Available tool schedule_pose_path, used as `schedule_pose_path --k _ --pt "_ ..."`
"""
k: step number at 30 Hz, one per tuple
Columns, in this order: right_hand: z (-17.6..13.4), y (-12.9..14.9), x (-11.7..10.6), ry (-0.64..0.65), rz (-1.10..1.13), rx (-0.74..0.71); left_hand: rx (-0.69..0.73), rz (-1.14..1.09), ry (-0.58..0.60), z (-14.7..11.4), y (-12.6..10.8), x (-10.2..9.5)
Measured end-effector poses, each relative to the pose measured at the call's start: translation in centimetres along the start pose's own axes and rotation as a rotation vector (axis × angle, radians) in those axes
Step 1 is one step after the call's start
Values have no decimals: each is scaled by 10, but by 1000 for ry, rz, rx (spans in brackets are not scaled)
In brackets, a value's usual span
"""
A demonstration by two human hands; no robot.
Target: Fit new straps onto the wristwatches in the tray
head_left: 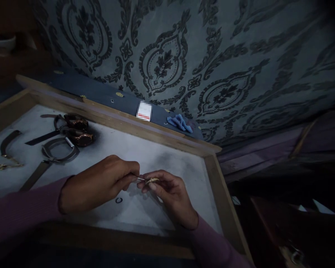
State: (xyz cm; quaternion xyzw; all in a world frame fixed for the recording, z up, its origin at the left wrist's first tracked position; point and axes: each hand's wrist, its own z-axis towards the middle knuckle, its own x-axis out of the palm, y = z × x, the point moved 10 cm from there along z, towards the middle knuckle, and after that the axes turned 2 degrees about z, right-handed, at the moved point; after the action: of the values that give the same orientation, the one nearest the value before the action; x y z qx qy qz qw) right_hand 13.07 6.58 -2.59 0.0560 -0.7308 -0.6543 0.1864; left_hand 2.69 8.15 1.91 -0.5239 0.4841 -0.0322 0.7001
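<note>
My left hand (97, 182) is closed in a pinch on a thin metal tool (141, 179), whose handle is hidden in the fingers; its exact kind is unclear. The tool's tip meets a small gold-coloured piece of jewellery (152, 180), perhaps a ring. My right hand (170, 193) grips that piece between thumb and fingers, which partly cover it. Both hands are above the white base of a wooden-framed tray (209, 186). On the base below my left hand lies a small dark open ring (118, 200).
At the tray's left lie a looped grey strap (60, 150), dark items with shiny brown parts (82, 138), and a dark band (9, 143) beside a gold chain (7, 166). Beyond the far rim are a white card (144, 111) and a crumpled blue cloth (180, 123).
</note>
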Motion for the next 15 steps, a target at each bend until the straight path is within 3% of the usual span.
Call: schedule_pose_path --k 10,15 --pt "1 -4 -1 0 33 22 -17 -63 12 -2 3 -1" --pt "2 -7 3 2 113 44 -160 -399 -15 2 17 4"
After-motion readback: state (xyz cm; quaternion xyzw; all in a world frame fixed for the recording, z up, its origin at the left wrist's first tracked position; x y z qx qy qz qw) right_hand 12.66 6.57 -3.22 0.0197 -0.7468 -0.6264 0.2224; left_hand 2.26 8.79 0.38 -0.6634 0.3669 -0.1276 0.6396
